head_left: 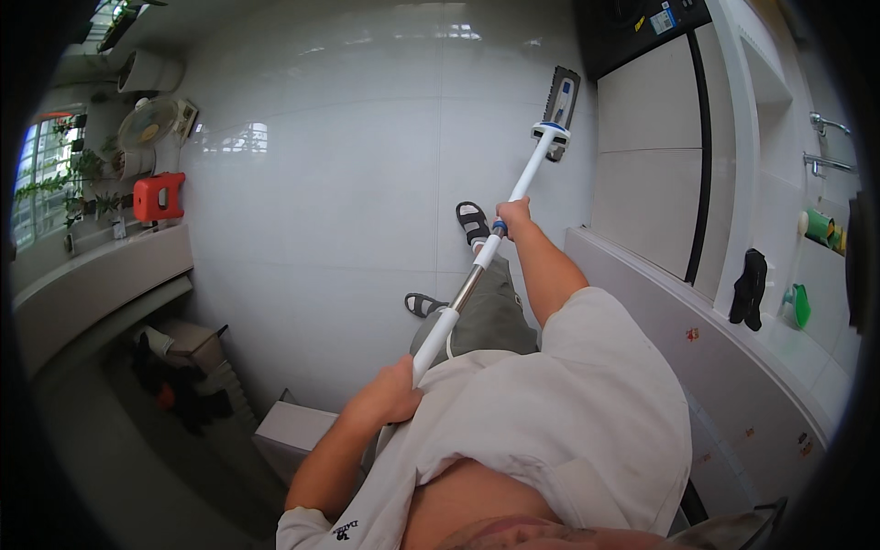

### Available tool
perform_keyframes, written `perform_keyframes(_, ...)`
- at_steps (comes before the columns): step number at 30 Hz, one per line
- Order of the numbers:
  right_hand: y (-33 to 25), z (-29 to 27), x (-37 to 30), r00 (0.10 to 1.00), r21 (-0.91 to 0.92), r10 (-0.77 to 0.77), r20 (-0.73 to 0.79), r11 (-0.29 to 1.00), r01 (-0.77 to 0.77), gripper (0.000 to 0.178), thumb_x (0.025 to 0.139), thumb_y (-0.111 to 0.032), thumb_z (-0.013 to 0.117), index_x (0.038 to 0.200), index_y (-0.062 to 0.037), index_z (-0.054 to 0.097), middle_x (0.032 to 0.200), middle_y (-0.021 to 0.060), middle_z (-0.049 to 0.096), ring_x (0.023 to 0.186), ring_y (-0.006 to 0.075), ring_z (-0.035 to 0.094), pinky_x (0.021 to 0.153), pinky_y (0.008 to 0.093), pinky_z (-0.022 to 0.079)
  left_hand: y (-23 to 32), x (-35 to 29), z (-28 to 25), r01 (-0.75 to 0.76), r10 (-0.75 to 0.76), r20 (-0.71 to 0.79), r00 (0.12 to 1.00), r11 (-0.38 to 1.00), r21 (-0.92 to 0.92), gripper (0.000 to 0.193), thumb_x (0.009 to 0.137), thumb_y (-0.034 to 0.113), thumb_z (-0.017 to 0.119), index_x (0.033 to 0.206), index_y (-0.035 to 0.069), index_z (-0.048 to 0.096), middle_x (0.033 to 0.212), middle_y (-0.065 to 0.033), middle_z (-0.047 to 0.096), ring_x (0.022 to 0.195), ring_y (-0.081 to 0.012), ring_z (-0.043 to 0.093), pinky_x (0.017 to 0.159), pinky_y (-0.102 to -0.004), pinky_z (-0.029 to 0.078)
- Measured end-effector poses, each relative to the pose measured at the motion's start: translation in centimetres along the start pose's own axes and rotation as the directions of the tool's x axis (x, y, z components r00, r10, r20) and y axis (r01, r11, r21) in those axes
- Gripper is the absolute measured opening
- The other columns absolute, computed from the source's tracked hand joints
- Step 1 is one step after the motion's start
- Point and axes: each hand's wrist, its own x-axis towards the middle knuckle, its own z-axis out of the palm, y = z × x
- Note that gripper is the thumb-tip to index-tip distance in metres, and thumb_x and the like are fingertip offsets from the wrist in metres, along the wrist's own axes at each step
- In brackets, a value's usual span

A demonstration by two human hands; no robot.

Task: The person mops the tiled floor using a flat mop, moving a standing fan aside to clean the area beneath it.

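A mop (467,289) with a white and silver pole slants from my body toward the far right. My left hand (392,392) wraps round the white grip at its near end. Farther along, by a blue ring on the pole, my right hand (515,213) is closed round the shaft. The flat mop head (562,101), grey-edged with a white and blue middle, rests on the pale tiled floor (321,174) close to the cabinet side. My feet in dark sandals (471,220) stand beside the pole.
A beige-panelled cabinet (646,147) and a black appliance (632,32) border the floor on the right. A red plastic stool (159,197), a fan (148,124) and potted plants (87,165) stand at left. Near me is a pale box (295,423). Black socks (750,289) hang by the sink ledge.
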Motion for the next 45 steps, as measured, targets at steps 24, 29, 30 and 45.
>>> perform_keyframes(24, 11.6, 20.7, -15.9, 0.828, -0.290, 0.026, 0.561, 0.942, 0.167, 0.066, 0.073, -0.006, 0.050, 0.125, -0.0027, 0.010, 0.104, 0.0237, 0.050, 0.084, 0.0293, 0.058, 0.059, 0.0372, 0.053, -13.5, -13.5, 7.7, 0.208, -0.276, -0.241, 0.931, 0.939, -0.273, 0.033, 0.068, 0.013, 0.055, 0.093, -0.008, 0.045, 0.086, -0.0320, 0.055, 0.087, -0.0442, 0.053, 0.075, -0.0457, 0.043)
perform_keyframes(29, 9.8, 12.7, -10.4, 0.931, -0.034, -0.109, 0.348, 0.991, 0.128, 0.055, 0.069, 0.000, 0.053, 0.113, -0.0027, 0.020, 0.087, 0.0185, 0.047, 0.055, 0.0204, 0.055, 0.039, 0.0324, 0.046, -9.8, -12.0, 4.7, 0.089, -0.090, -0.082, 0.993, 0.996, -0.017, 0.037, 0.070, 0.011, 0.055, 0.098, -0.009, 0.041, 0.085, -0.0306, 0.056, 0.084, -0.0429, 0.055, 0.074, -0.0445, 0.045)
perform_keyframes(30, 8.4, 10.9, -9.3, 0.941, 0.061, -0.126, 0.314, 0.992, 0.112, 0.053, 0.068, 0.001, 0.052, 0.111, -0.0004, 0.021, 0.084, 0.0178, 0.046, 0.052, 0.0199, 0.053, 0.037, 0.0318, 0.045, -7.8, -10.8, 3.3, 0.129, -0.128, -0.055, 0.990, 0.991, 0.021, 0.036, 0.070, 0.011, 0.055, 0.098, -0.008, 0.040, 0.083, -0.0285, 0.057, 0.082, -0.0408, 0.056, 0.071, -0.0439, 0.045)
perform_keyframes(45, 10.3, 7.6, -3.4, 0.989, 0.059, 0.144, -0.017, 0.988, -0.142, 0.044, 0.074, 0.002, 0.046, 0.111, -0.0034, 0.023, 0.082, 0.0137, 0.047, 0.051, 0.0164, 0.050, 0.037, 0.0282, 0.043, -13.4, -3.7, 5.8, 0.014, -0.022, -0.311, 0.950, 0.999, -0.029, 0.024, 0.072, 0.012, 0.051, 0.093, 0.003, 0.046, 0.080, -0.0224, 0.058, 0.077, -0.0403, 0.055, 0.068, -0.0465, 0.043)
